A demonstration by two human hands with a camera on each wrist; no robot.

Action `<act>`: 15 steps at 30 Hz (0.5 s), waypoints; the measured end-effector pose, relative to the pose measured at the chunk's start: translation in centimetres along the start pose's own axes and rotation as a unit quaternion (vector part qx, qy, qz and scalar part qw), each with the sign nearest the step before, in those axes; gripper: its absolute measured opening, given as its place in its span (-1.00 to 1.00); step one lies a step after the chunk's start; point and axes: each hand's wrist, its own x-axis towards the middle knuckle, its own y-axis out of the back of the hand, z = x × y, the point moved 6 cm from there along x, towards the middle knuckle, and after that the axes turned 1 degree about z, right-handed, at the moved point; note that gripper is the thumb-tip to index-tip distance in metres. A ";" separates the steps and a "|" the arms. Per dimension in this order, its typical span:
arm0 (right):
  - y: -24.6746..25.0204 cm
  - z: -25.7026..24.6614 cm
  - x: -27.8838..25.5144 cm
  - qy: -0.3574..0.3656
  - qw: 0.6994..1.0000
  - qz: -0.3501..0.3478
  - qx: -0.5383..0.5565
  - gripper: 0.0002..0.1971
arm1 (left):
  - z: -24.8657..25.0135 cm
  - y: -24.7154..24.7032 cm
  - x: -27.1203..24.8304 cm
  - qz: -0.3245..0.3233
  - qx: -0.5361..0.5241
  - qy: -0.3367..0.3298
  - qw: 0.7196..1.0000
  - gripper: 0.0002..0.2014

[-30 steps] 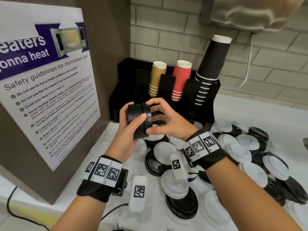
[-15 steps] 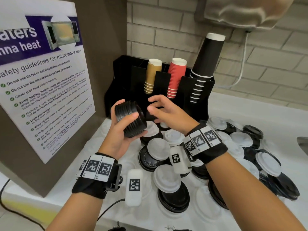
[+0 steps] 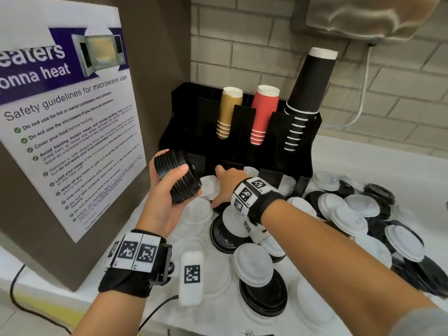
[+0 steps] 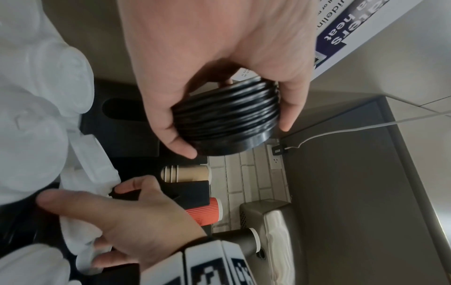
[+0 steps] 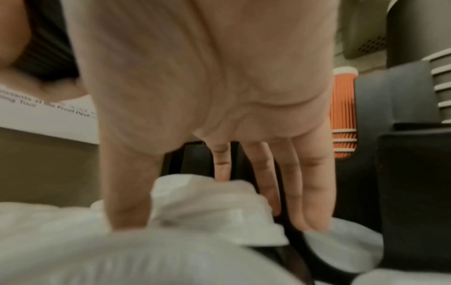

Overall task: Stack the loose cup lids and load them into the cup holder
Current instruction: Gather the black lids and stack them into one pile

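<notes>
My left hand (image 3: pixel 169 166) grips a ribbed stack of black lids (image 3: pixel 178 177), tilted on its side in front of the black cup holder (image 3: pixel 184 112); the left wrist view shows thumb and fingers curled round the stack of black lids (image 4: pixel 227 119). My right hand (image 3: pixel 221 185) is down on the loose lids at the holder's foot. In the right wrist view its straight fingers (image 5: pixel 312 192) and thumb straddle a white lid (image 5: pixel 207 202). The holder carries tan cups (image 3: pixel 229 110), red cups (image 3: pixel 263 112) and tall black cups (image 3: pixel 310 86).
Many loose white and black lids (image 3: pixel 349 214) cover the white counter to the right and front, including a white lid (image 3: pixel 253 265) on a black lid (image 3: pixel 263 294). A poster (image 3: pixel 68 132) on a brown panel stands close on the left. A brick wall is behind.
My right hand has let go of the black stack and dropped onto the loose lids. My left hand has carried the stack left and tilted it.
</notes>
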 end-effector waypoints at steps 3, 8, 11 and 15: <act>-0.5 -0.4 0.1 -0.028 0.999 -0.015 0.011 -0.17 | 0.3 0.5 0.4 -0.006 0.003 0.011 1.000 -0.23; 1.3 -1.9 -0.5 0.021 0.995 0.029 0.089 -0.21 | 1.3 1.0 1.0 -0.005 0.007 0.013 1.000 -0.16; 2.8 -2.3 -0.5 0.006 0.991 0.044 0.130 -0.13 | 1.7 1.2 1.5 -0.008 0.002 0.023 1.000 -0.14; 2.4 -1.5 -0.1 -0.036 0.996 -0.078 -0.006 -0.42 | 1.7 0.9 2.2 -0.017 -0.005 0.037 0.999 -0.20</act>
